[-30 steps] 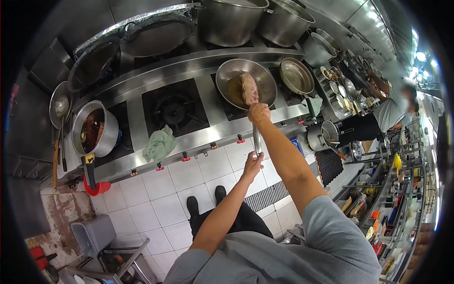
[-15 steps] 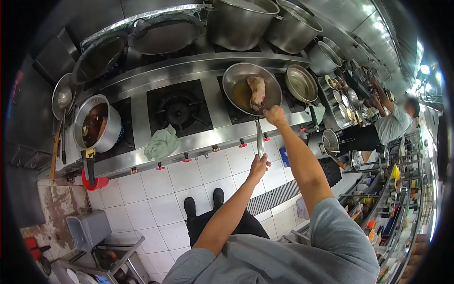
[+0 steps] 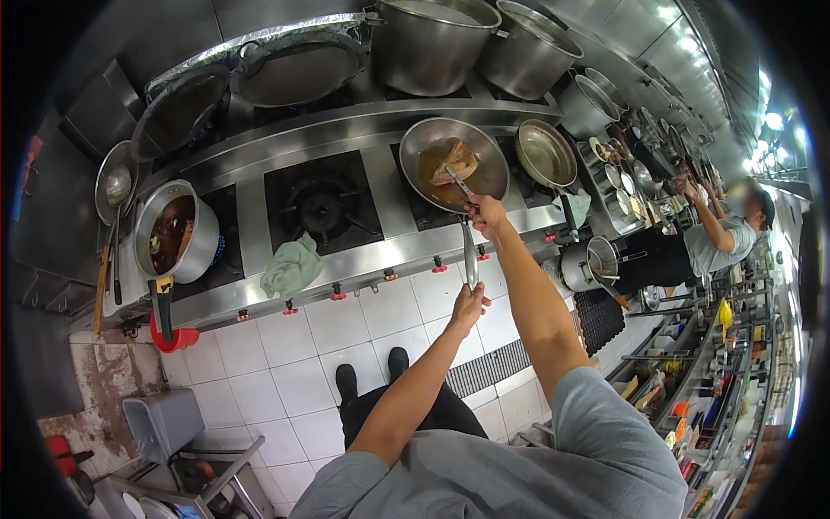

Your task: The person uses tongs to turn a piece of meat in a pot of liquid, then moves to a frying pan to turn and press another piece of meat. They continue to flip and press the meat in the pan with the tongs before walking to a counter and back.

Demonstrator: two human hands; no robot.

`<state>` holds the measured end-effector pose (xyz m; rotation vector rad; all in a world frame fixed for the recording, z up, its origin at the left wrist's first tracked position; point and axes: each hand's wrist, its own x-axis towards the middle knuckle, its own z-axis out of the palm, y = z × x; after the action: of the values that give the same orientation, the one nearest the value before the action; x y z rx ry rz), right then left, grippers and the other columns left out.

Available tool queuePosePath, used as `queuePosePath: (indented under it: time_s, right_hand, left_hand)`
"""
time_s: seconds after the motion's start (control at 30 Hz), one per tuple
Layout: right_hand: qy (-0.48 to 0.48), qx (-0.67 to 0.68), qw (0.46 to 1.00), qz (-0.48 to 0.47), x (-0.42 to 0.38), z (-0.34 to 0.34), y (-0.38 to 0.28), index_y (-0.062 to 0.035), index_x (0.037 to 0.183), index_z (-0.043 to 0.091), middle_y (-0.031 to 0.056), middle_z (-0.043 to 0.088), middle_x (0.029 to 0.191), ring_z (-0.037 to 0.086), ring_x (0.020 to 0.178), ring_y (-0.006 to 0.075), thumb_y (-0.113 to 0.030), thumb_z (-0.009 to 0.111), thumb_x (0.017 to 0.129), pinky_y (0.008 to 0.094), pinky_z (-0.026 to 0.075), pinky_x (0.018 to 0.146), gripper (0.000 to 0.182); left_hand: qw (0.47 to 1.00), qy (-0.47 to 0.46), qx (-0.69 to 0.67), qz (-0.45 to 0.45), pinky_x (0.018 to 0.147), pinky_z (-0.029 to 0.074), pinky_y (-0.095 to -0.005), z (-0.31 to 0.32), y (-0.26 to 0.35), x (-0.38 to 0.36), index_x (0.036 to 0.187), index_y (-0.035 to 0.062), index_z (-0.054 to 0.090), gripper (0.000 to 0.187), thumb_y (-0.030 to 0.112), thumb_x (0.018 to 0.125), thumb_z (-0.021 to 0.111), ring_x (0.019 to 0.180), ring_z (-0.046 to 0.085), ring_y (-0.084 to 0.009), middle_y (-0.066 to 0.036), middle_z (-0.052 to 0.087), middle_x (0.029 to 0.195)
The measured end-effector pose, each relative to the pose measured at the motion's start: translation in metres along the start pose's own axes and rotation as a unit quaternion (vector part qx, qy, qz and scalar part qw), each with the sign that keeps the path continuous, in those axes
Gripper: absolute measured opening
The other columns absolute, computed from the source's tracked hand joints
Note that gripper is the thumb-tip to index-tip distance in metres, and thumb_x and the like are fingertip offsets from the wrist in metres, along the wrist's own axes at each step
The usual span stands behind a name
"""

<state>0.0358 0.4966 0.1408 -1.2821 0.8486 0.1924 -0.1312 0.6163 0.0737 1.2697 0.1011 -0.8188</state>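
Observation:
In the head view, my left hand [image 3: 469, 306] is closed on the long metal handle of a frying pan [image 3: 490, 169]. The pan rests over a stove burner, with brownish liquid inside. A browned piece of meat [image 3: 456, 163] lies in it, left of the pan's middle. My right hand [image 3: 486, 214] is closed round metal tongs [image 3: 458, 181] at the pan's near rim. The tips of the tongs touch the meat; whether they grip it I cannot tell.
Right of my pan sits another pan [image 3: 546, 154]. A pot of dark liquid [image 3: 175, 232] and a green cloth [image 3: 292, 265] are on the left. Large pots [image 3: 432, 52] line the back. At the right, a co-worker [image 3: 735, 233] reaches toward the counter.
The meat has turned from upright in the view to slanted and shifted left in the pan. My right hand and the tongs have moved slightly left and down. The co-worker's arms have moved.

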Motion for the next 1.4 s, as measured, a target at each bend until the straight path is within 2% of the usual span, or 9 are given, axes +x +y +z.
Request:
queuePosePath:
  time_s: [0.33, 0.4, 0.57, 0.63, 0.77, 0.93, 1.07, 1.33, 1.4]
  right_hand:
    - [0.044, 0.005, 0.999, 0.019, 0.003, 0.000, 0.000, -0.0089, 0.087, 0.048, 0.0066, 0.051, 0.071, 0.028, 0.042, 0.0048, -0.021, 0.057, 0.088, 0.0185, 0.020, 0.034, 0.015]
    - [0.053, -0.014, 0.998, -0.015, 0.005, 0.004, 0.000, -0.0083, 0.085, 0.048, 0.0069, 0.050, 0.069, 0.029, 0.041, 0.0064, -0.021, 0.056, 0.088, 0.0204, 0.020, 0.034, 0.016]
    - [0.035, -0.042, 0.998, -0.020, -0.008, 0.005, 0.002, -0.0066, 0.083, 0.048, 0.0060, 0.048, 0.066, 0.030, 0.040, 0.0079, -0.024, 0.057, 0.088, 0.0230, 0.020, 0.034, 0.020]
    - [0.043, -0.065, 0.996, -0.033, -0.026, 0.003, 0.005, -0.0059, 0.078, 0.050, 0.0033, 0.045, 0.061, 0.031, 0.040, 0.0079, -0.027, 0.058, 0.088, 0.0243, 0.020, 0.034, 0.025]
    - [0.080, -0.066, 0.987, -0.122, -0.084, -0.012, 0.017, -0.0062, 0.067, 0.050, -0.0002, 0.041, 0.056, 0.033, 0.040, 0.0081, -0.032, 0.061, 0.087, 0.0248, 0.021, 0.035, 0.034]
    - [0.110, -0.024, 0.980, -0.162, -0.156, -0.028, 0.030, -0.0045, 0.080, 0.054, -0.0011, 0.040, 0.057, 0.031, 0.040, 0.0076, -0.033, 0.060, 0.087, 0.0247, 0.020, 0.037, 0.030]
    - [0.118, 0.000, 0.972, -0.205, -0.185, -0.026, 0.041, -0.0022, 0.079, 0.056, 0.0013, 0.045, 0.064, 0.035, 0.042, 0.0080, -0.034, 0.062, 0.086, 0.0249, 0.025, 0.037, 0.034]
    - [0.131, -0.024, 0.960, -0.246, -0.209, -0.014, 0.060, -0.0009, 0.089, 0.059, 0.0001, 0.047, 0.065, 0.037, 0.043, 0.0074, -0.039, 0.060, 0.087, 0.0234, 0.027, 0.037, 0.038]
    - [0.111, 0.037, 0.967, -0.226, -0.217, -0.020, 0.067, -0.0020, 0.097, 0.057, -0.0001, 0.049, 0.067, 0.038, 0.045, 0.0075, -0.041, 0.056, 0.089, 0.0231, 0.027, 0.038, 0.040]
  left_hand:
    - [1.000, 0.014, -0.016, -0.008, 0.057, 0.045, -0.0269, -0.014, 0.006, -0.020, 0.101, 0.0016, 0.052, 0.040, 0.040, 0.094, 0.047, 0.060, 0.054, -0.0125, -0.007, 0.061, 0.072]
    - [1.000, -0.025, -0.009, -0.002, 0.064, 0.044, -0.0260, -0.021, 0.004, -0.039, 0.109, 0.0003, 0.053, 0.044, 0.041, 0.094, 0.048, 0.067, 0.053, -0.0117, -0.006, 0.062, 0.081]
    - [0.989, -0.138, 0.034, 0.042, 0.067, 0.044, -0.0236, -0.079, -0.027, -0.123, 0.118, 0.0029, 0.052, 0.037, 0.032, 0.095, 0.050, 0.074, 0.052, -0.0093, -0.005, 0.060, 0.088]
    - [0.990, -0.134, 0.037, -0.022, 0.065, 0.045, -0.0241, -0.120, -0.046, -0.165, 0.119, 0.0024, 0.052, 0.035, 0.027, 0.094, 0.052, 0.075, 0.054, -0.0100, -0.005, 0.061, 0.087]
    - [0.996, -0.011, 0.047, -0.077, 0.063, 0.043, -0.0224, -0.216, -0.061, -0.263, 0.119, 0.0058, 0.054, 0.034, 0.028, 0.093, 0.054, 0.071, 0.053, -0.0082, -0.003, 0.063, 0.091]
    - [0.971, 0.193, 0.044, -0.137, 0.055, 0.041, -0.0234, -0.340, -0.101, -0.349, 0.116, 0.0109, 0.057, 0.032, 0.030, 0.089, 0.058, 0.063, 0.055, -0.0110, -0.004, 0.064, 0.085]
    - [0.941, 0.242, 0.111, -0.207, 0.050, 0.039, -0.0237, -0.421, -0.151, -0.400, 0.106, 0.0106, 0.058, 0.024, 0.027, 0.088, 0.057, 0.058, 0.055, -0.0123, -0.004, 0.062, 0.079]
    - [0.923, 0.309, 0.115, -0.199, 0.047, 0.039, -0.0259, -0.443, -0.191, -0.441, 0.104, 0.0124, 0.057, 0.020, 0.025, 0.089, 0.055, 0.056, 0.055, -0.0139, -0.005, 0.062, 0.079]
    - [0.918, 0.312, 0.142, -0.200, 0.048, 0.041, -0.0268, -0.445, -0.216, -0.445, 0.104, 0.0129, 0.056, 0.021, 0.027, 0.089, 0.054, 0.056, 0.055, -0.0140, -0.005, 0.061, 0.079]
